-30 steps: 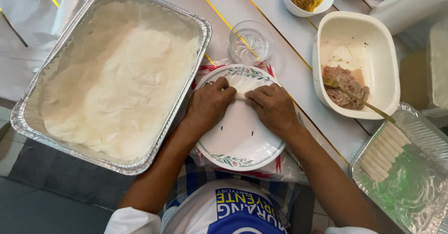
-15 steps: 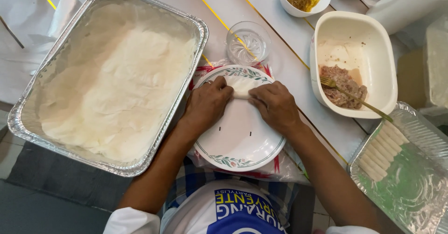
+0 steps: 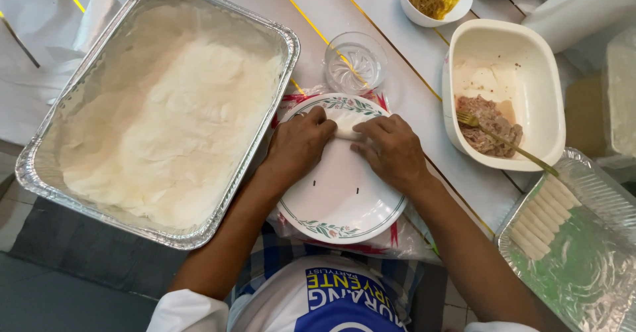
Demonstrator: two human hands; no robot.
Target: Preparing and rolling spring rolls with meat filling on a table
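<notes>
Hands on plated wrapper, meat tub

Seen from above: the left hand and right hand press side by side on a pale wrapper roll lying at the far part of a round plate with a floral rim. To the left, a foil tray holds stacked white wrappers. A glass cup stands just beyond the plate. To the right, a cream dish holds minced filling and a fork; a second foil tray holds finished rolls. All rest on a white table.
</notes>
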